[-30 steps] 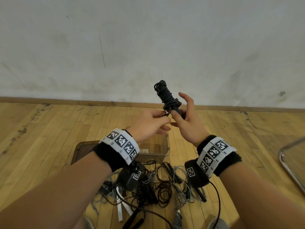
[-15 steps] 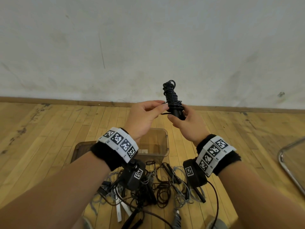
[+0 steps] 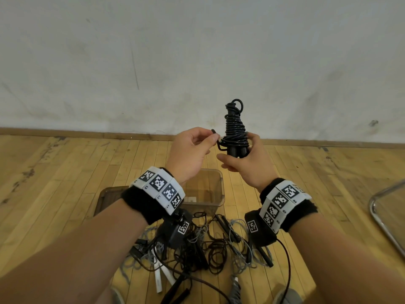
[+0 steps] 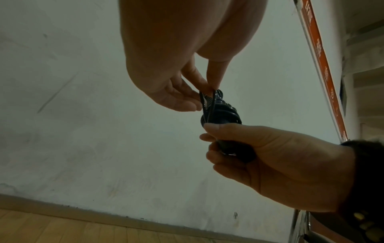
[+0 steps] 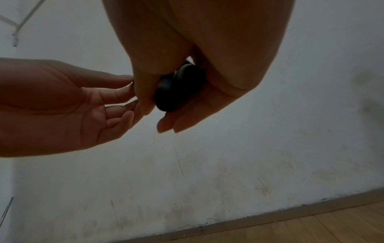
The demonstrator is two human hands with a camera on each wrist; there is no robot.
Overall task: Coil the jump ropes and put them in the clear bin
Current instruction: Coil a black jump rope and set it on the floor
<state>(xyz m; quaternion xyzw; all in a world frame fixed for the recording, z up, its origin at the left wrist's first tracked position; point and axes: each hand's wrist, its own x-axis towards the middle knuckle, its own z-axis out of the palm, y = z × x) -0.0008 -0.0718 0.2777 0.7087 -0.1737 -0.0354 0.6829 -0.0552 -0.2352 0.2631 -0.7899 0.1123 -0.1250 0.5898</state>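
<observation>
A black jump rope [image 3: 234, 128] stands upright in the air, its cord wound tightly round its two handles. My right hand [image 3: 245, 159] grips the handle ends [image 5: 176, 87] from below. My left hand [image 3: 192, 148] pinches a short loop of the cord [image 4: 208, 102] between thumb and forefinger, just left of the bundle. The clear bin [image 3: 215, 194] sits on the floor below my hands, partly hidden by my left wrist. A tangled pile of more jump ropes [image 3: 206, 249], black and grey, lies on the floor in front of the bin.
A white wall with a wooden skirting rises behind. The floor [image 3: 65, 172] is wooden boards. A chrome tube frame [image 3: 381, 216] juts in at the right edge. A dark flat lid [image 3: 105, 198] lies left of the bin.
The wound rope has tipped from leaning left to upright and risen a little. My left hand has drawn back to the left, pulling a small loop of cord out from the bundle.
</observation>
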